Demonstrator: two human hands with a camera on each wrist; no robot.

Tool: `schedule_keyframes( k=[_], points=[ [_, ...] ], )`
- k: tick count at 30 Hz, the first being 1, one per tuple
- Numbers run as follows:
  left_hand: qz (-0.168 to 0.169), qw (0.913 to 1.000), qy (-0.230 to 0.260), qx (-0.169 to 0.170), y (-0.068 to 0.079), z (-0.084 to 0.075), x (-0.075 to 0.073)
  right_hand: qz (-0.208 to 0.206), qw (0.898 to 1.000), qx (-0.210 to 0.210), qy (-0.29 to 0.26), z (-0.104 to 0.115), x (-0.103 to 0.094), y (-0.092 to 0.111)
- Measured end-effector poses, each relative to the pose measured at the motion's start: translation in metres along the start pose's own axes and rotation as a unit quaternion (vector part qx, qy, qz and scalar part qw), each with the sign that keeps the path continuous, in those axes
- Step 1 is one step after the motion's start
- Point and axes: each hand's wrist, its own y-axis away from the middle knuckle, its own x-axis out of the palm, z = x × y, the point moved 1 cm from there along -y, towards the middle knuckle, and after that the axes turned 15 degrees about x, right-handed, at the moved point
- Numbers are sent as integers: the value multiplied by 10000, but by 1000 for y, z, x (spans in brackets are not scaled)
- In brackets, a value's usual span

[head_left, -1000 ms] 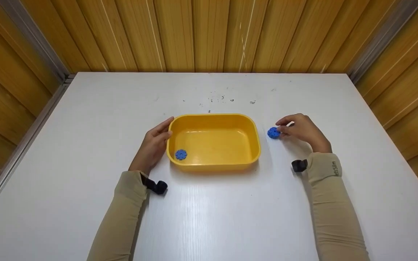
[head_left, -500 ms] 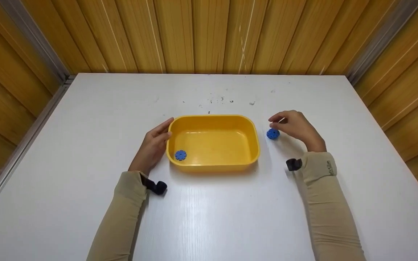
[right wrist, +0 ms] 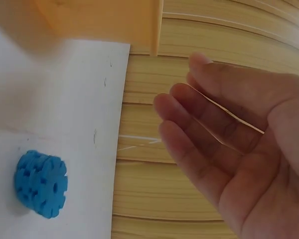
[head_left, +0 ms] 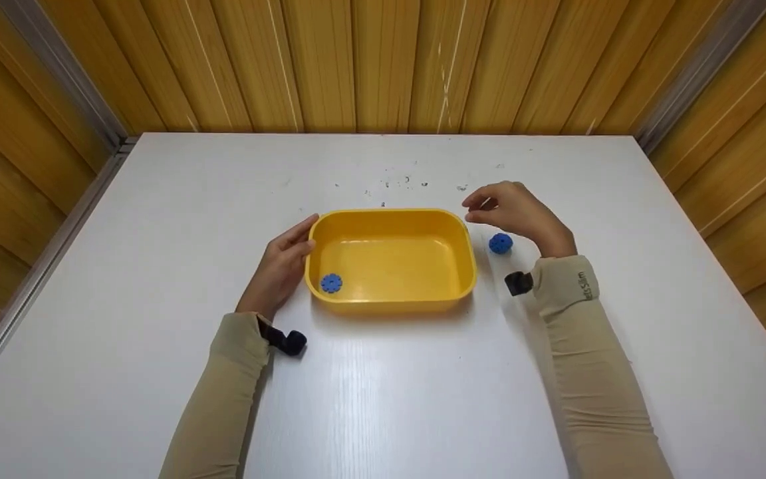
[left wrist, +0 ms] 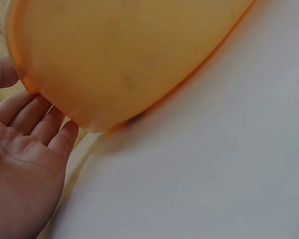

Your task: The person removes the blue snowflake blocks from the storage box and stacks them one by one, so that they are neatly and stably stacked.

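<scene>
My left hand (head_left: 280, 269) rests on the left end of a yellow tub (head_left: 396, 304), with thumb and forefinger at its rim. In the left wrist view, its fairly straight fingers touch the tub's outer wall (left wrist: 129, 55). A blue notched disc (head_left: 331, 283) lies inside the tub's near left corner. Off the tub's far right corner, my right hand (head_left: 512, 209) hovers over the table with fingers loosely bent and nothing between them. Just below it, a small stack of blue notched discs (head_left: 501, 243) sits on the table; the right wrist view shows the stack (right wrist: 41, 184) from the side.
The white table (head_left: 389, 386) reaches back to a wood-panelled wall (head_left: 383, 66), with more panelling at both sides. Small dark marks (head_left: 406, 181) dot the surface behind the tub. A black wrist camera (head_left: 519, 283) juts from the right sleeve, another from the left sleeve.
My right hand has let go of the stack of blue discs and moved up and left toward the tub's far right corner. The stack stays put; the left hand and tub have not moved.
</scene>
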Motion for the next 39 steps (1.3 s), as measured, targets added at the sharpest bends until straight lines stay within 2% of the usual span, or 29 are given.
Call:
schedule_keyframes(
  k=[6,11,19,26,33,39],
  points=[
    [-48,10000,19,-45,0,1,0,189,9997,-165,62,23,8,-6],
    [-60,10000,-16,-48,0,1,-1,456,9975,-474,255,45,19,-13],
    [-123,9998,61,-118,0,-1,0,1041,9882,-1011,481,76,36,-26],
    [-79,9999,-84,-102,0,0,-2,1614,9814,-898,527,95,56,-35],
    [-147,9998,-85,-120,-1,0,-2,2037,9704,-1074,722,110,83,-49],
    [-103,9997,-171,-140,-2,0,-1,2399,9623,-1109,648,117,103,-56]
  ],
)
